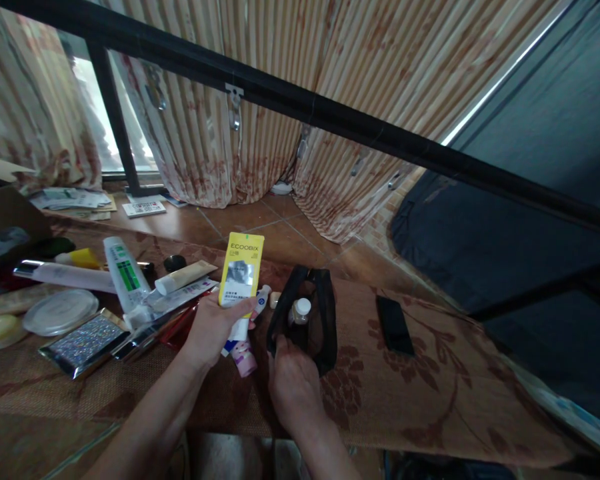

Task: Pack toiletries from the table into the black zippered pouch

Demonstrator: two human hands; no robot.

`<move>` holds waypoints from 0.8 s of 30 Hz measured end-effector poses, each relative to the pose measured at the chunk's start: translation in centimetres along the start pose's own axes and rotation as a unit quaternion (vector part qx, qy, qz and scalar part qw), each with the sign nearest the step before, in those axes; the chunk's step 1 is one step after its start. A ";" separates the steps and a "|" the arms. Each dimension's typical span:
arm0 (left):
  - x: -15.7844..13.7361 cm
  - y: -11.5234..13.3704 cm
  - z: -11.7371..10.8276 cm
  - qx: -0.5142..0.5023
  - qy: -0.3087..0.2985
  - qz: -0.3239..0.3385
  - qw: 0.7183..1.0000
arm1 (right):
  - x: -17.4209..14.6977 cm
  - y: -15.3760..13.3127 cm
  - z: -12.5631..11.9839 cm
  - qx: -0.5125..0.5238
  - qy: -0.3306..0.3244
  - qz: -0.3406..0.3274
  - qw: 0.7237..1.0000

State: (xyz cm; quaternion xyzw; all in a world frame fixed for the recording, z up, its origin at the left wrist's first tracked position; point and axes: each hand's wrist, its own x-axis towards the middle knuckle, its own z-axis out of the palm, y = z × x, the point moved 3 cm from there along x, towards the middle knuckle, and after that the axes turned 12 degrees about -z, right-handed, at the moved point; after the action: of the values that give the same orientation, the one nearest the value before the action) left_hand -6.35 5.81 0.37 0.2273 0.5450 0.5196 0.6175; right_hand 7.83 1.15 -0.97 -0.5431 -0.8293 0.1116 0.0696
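Note:
My left hand [214, 328] is closed around the lower part of a yellow tube [241, 265] marked ECOOBIX, its white cap end pointing down. My right hand [295, 377] grips the near rim of a black mesh pouch [325, 303], fingers partly hidden inside it. A small clear bottle with a white cap [303, 308] stands in the pouch. Beneath the yellow tube lies a pink patterned tube [244, 359], with a small white-and-blue tube [261, 300] close to my left fingers.
Several cosmetics cover the left side, among them a white-and-green tube [125, 273], a glittery compact [85, 341] and a round clear-lidded tub [61, 311]. A black phone [395, 325] lies on the patterned tablecloth [445, 393] at right. A dark metal bar [280, 100] crosses behind.

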 end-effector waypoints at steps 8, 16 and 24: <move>0.1 -0.4 0.4 -0.025 -0.021 -0.020 0.999 | -0.2 0.0 -0.1 -0.003 0.002 0.001 1.000; 0.9 -1.3 0.1 0.082 0.013 -0.006 0.997 | -0.1 -0.1 0.0 -0.017 -0.001 -0.001 1.000; 2.0 -1.5 -1.5 0.307 0.046 0.100 0.945 | -0.1 -0.1 0.0 -0.023 -0.001 0.000 1.000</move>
State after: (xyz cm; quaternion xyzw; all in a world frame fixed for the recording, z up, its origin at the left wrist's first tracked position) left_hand -7.39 6.56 -2.25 0.4350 0.6807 0.3956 0.4369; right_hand 7.74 1.04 -0.90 -0.5446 -0.8317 0.0930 0.0558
